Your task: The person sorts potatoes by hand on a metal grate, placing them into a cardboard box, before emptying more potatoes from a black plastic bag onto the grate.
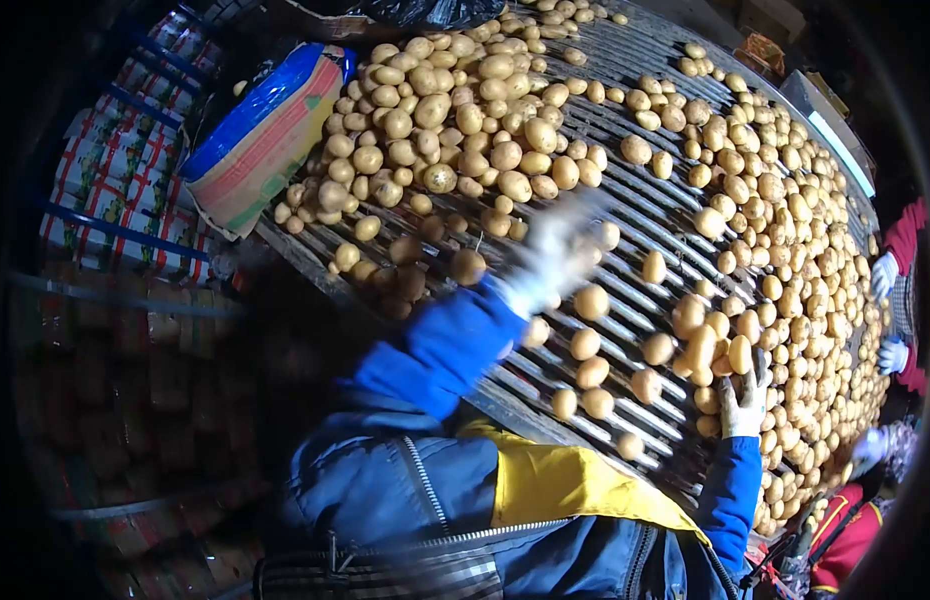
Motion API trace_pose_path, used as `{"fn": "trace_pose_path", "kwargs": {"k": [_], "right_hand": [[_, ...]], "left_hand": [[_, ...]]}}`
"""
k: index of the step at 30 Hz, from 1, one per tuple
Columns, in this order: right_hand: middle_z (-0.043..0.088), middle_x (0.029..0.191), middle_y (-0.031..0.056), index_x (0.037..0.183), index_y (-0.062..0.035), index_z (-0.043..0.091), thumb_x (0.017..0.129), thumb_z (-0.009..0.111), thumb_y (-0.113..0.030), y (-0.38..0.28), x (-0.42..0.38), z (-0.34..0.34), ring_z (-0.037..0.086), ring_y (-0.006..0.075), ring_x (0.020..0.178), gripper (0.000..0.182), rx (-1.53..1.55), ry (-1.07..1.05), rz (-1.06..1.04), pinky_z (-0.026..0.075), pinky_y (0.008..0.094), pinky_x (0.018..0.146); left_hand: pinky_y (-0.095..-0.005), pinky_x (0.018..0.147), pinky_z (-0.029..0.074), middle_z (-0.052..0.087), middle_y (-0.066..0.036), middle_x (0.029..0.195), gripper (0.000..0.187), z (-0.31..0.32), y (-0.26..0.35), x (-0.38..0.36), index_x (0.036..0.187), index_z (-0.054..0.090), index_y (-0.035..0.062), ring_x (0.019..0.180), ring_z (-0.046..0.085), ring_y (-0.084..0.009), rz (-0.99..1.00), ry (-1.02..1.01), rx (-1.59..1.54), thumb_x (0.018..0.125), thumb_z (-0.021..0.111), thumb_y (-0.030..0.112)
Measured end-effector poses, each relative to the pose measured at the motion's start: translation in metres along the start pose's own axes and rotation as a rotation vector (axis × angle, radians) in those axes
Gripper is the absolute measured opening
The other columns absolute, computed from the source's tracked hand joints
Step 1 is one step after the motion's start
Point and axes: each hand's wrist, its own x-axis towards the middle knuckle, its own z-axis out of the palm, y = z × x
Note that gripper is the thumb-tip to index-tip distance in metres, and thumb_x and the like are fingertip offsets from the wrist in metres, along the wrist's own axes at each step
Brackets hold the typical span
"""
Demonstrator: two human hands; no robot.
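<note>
Potatoes (415,110) lie heaped on a slatted metal sorting table (635,225), with a second mass of potatoes (785,230) along its right side. My left hand (565,250), in a pale glove, reaches over the slats beside the left heap. Motion smears its fingers, so its grip and anything in it are hidden. My right hand (745,405), in a whitish glove with dark, dirty fingertips, rests against the potatoes at the near right. Its fingers are apart, touching potatoes at the edge of the pile. Several loose potatoes (592,302) lie between my hands.
A cardboard carton (275,140) with blue tape stands at the table's left edge. Stacked printed boxes (115,180) fill the left background. Co-workers' gloved hands (884,275) and a red sleeve (905,230) are at the far right. A black plastic bag (430,12) lies at the top.
</note>
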Motion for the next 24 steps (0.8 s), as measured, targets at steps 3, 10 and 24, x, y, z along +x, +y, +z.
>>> {"fn": "trace_pose_path", "kwargs": {"k": [3, 10, 24], "right_hand": [[0.038, 0.162, 0.0158, 0.148, -0.0136, 0.054, 0.083, 0.072, -0.010, -0.001, -0.001, -0.004, 0.032, 0.0369, 0.151, 0.068, -0.018, -0.007, -0.017, 0.031, 0.0444, 0.123], [0.036, 0.163, 0.0178, 0.148, -0.0138, 0.054, 0.083, 0.069, -0.010, -0.006, -0.001, -0.009, 0.029, 0.0378, 0.153, 0.068, -0.022, -0.019, -0.010, 0.026, 0.0469, 0.125], [0.042, 0.159, 0.0166, 0.143, -0.0143, 0.058, 0.082, 0.073, -0.020, -0.003, -0.001, 0.001, 0.037, 0.0389, 0.148, 0.063, -0.050, 0.053, -0.019, 0.033, 0.0467, 0.122]], "left_hand": [[-0.0374, 0.096, 0.055, 0.066, -0.011, 0.125, 0.046, -0.160, -0.009, 0.049, 0.138, 0.058, 0.0031, 0.106, 0.068, -0.0238, 0.012, 0.513, 0.399, 0.095, 0.070, 0.015], [-0.0355, 0.110, 0.042, 0.056, -0.014, 0.146, 0.057, -0.342, -0.075, 0.099, 0.149, 0.050, 0.0040, 0.132, 0.053, -0.0229, -0.487, 0.610, 0.516, 0.102, 0.060, 0.034], [-0.0349, 0.110, 0.041, 0.060, -0.006, 0.140, 0.070, -0.135, -0.098, 0.108, 0.151, 0.049, 0.0030, 0.127, 0.054, -0.0194, -0.643, 0.115, 0.047, 0.097, 0.068, 0.043]]}}
